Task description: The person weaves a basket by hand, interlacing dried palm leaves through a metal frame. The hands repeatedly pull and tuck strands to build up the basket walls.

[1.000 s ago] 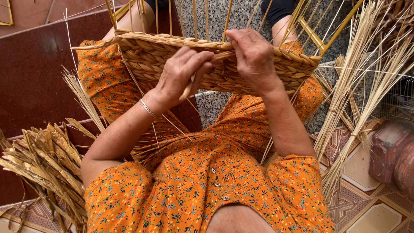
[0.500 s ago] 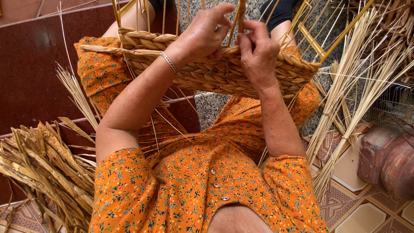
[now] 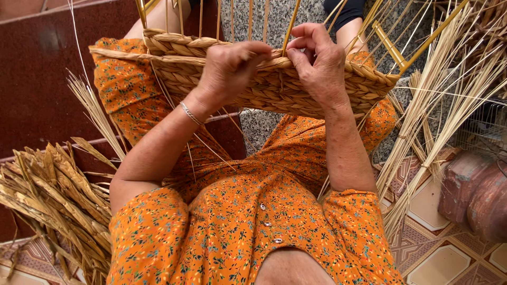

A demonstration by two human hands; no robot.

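**Two hands at the rim of a half-woven basket**

On the lap of a person in an orange flowered dress (image 3: 253, 232), a half-woven basket (image 3: 264, 84) of braided straw is lying on its side, its bare yellow uprights (image 3: 393, 50) sticking out past the finished rows. Both hands are working at the basket's near rim. At the middle of that rim, the left hand (image 3: 229, 71), with a thin silver bracelet (image 3: 190, 112) on its wrist, is curling over the braid with its fingers bent and pressing down; what it is gripping underneath is hidden. Just right of it, the right hand (image 3: 319, 63) is pinching a thin straw strand beside one upright (image 3: 290, 26), thumb and forefinger drawn together at the top of the rim. Left of the basket and lower down, a heap of dried flat leaves (image 3: 50, 195) is lying against a dark red step (image 3: 37, 89). Right of the basket, a sheaf of long pale straws (image 3: 438, 121) is fanning out over patterned floor tiles (image 3: 433, 253), and a brown clay pot (image 3: 475, 195) is sitting below that sheaf.
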